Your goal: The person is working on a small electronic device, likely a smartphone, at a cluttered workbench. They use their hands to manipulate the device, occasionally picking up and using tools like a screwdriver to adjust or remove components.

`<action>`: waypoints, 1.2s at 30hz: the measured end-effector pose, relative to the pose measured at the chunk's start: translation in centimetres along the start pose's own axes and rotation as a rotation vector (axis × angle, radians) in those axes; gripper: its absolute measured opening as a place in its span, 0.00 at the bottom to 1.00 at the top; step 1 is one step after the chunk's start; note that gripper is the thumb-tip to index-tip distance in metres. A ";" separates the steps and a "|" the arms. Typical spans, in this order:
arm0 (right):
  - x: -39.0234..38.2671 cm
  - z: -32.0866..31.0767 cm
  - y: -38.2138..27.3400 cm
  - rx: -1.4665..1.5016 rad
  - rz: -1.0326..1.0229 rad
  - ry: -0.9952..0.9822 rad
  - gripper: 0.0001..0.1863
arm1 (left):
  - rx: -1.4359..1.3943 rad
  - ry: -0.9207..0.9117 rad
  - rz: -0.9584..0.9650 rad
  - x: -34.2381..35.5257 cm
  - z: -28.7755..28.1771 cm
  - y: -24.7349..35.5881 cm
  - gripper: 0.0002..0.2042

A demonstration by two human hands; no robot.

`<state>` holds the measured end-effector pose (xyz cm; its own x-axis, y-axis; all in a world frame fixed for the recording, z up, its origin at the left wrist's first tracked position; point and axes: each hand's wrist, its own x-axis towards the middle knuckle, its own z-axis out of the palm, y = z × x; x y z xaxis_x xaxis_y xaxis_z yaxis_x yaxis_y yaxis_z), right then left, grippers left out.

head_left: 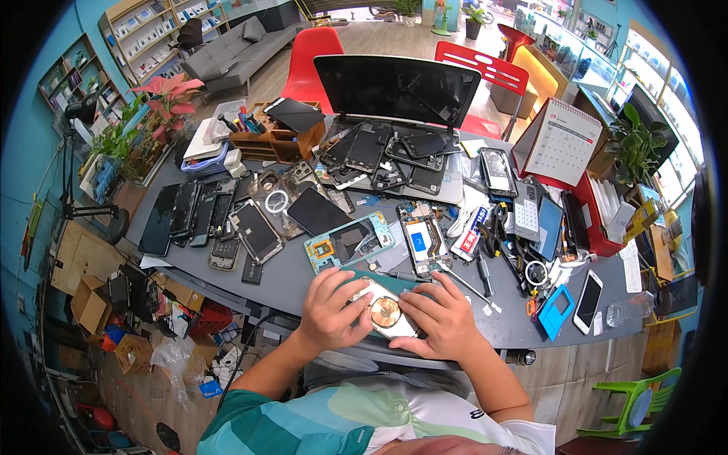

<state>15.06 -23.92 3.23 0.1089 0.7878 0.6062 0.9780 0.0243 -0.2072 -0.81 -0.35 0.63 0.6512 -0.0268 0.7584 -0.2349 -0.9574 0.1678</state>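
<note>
Phone part (390,309) with a round copper coil (386,312) face up, grasped between both hands over the near edge of the table (292,277). To the left of the grip, left hand (332,312), forearm slanting inward from below, fingers bent over the left side. Just beyond, light-blue phone frame (350,242), then opened phone (422,236). Closing the grip from the right, right hand (440,318), fingers across the edge (thumb stretched along the near end). Farther right, slim dark tool (484,274), well clear of the fingertips.
</note>
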 end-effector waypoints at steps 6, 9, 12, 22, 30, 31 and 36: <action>0.1 0.0 0.0 0.004 -0.006 -0.002 0.39 | 0.005 0.023 0.027 -1.0 0.5 -0.5 0.12; 0.1 0.0 0.0 0.004 -0.008 0.001 0.39 | 0.014 0.025 0.026 -1.0 0.5 -0.4 0.12; 0.0 0.0 0.1 0.002 -0.014 0.004 0.39 | 0.012 0.009 0.002 -0.5 0.1 0.0 0.13; 0.1 0.0 0.1 0.007 -0.018 0.019 0.38 | -0.006 -0.019 0.042 0.4 -0.2 -0.1 0.11; 0.1 0.0 0.0 0.006 -0.019 0.021 0.38 | 0.011 0.013 0.038 0.3 -0.1 0.1 0.09; 0.1 0.0 0.1 0.005 -0.019 0.020 0.38 | 0.011 0.014 0.036 0.3 -0.1 0.1 0.09; -0.1 0.1 0.1 -0.001 -0.016 0.016 0.38 | 0.005 0.016 0.023 0.3 -0.2 0.2 0.09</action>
<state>15.13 -23.92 3.05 0.0957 0.7774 0.6217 0.9798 0.0367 -0.1967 -0.78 -0.48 1.01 0.6344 -0.0445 0.7717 -0.2457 -0.9582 0.1467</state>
